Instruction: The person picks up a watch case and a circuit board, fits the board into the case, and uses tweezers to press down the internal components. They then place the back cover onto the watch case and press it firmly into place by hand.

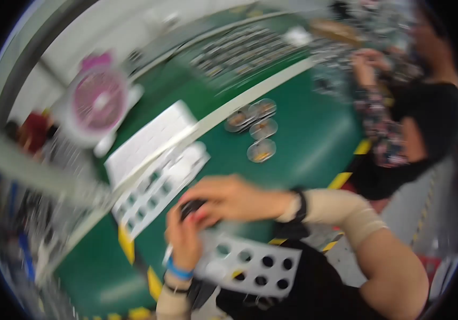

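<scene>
My left hand [184, 241], with a blue band at the wrist, and my right hand [234, 198], with a black band, meet over the front edge of the green bench. Between their fingers is a small dark object [191, 208]; motion blur hides its kind. A white sheet with rows of round holes [277, 255] lies just below my hands, close to my body. Beyond them, another white holed sheet [128, 216] rests on the bench, with white round pieces [190, 158] at its far end.
Several clear round dishes [261, 151] with orange-brown contents stand mid-bench. A pale rail [250, 92] crosses the green surface [303, 128]. Rows of small parts [245, 50] lie beyond it. A pink and white fan [100, 101] is at left; a co-worker's patterned sleeve [381, 125] at right.
</scene>
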Action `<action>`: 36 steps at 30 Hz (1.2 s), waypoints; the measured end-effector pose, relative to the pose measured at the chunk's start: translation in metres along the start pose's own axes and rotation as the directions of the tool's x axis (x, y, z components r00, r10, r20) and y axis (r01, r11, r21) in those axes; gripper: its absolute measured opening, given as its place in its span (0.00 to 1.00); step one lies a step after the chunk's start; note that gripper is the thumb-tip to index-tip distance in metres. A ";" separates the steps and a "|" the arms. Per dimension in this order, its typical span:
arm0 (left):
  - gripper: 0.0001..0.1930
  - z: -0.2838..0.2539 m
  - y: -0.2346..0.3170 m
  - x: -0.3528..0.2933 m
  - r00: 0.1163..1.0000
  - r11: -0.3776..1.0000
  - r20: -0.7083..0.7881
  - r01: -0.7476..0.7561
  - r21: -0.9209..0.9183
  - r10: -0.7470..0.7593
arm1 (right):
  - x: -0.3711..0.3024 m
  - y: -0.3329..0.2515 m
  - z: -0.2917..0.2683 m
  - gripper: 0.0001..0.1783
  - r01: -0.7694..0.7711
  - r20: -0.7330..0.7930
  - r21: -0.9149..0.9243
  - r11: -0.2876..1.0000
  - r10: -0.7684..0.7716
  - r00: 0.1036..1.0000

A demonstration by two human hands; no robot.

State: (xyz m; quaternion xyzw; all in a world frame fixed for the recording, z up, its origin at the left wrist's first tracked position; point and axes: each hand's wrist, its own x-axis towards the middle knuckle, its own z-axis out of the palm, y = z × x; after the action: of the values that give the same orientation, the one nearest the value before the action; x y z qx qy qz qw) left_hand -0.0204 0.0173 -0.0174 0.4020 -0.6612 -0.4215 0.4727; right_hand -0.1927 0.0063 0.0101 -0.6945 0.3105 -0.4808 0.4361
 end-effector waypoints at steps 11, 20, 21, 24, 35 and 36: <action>0.20 -0.015 -0.018 -0.002 0.999 0.999 -0.029 0.045 0.025 -0.044 | -0.001 0.005 0.006 0.19 0.056 -0.059 0.000 0.998 -0.056 0.997; 0.19 -0.005 -0.017 0.006 0.974 0.957 0.015 0.226 -0.184 -0.227 | -0.002 0.013 0.005 0.16 0.300 -0.004 -0.573 0.763 -0.369 0.930; 0.17 -0.003 -0.015 0.006 0.964 0.936 0.050 0.264 -0.234 -0.260 | -0.003 0.014 0.005 0.16 0.317 0.024 -0.621 0.717 -0.387 0.922; 0.18 0.000 -0.014 0.008 0.947 0.911 0.097 0.320 -0.261 -0.305 | -0.006 0.015 0.005 0.16 0.264 0.083 -0.687 0.677 -0.287 0.954; 0.21 -0.003 -0.002 0.007 0.923 0.857 0.062 0.375 -0.354 -0.379 | -0.014 0.024 -0.008 0.26 0.149 -0.075 -0.814 0.561 -0.356 0.931; 0.21 -0.003 -0.003 0.008 0.930 0.857 0.059 0.357 -0.371 -0.362 | -0.018 0.027 -0.014 0.24 0.141 -0.059 -0.834 0.533 -0.342 0.938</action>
State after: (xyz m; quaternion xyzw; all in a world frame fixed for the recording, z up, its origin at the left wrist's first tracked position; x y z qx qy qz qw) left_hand -0.0192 0.0085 -0.0173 0.4231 -0.4786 -0.6182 0.4580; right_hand -0.2124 0.0058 -0.0187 -0.7963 0.4429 -0.4098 -0.0431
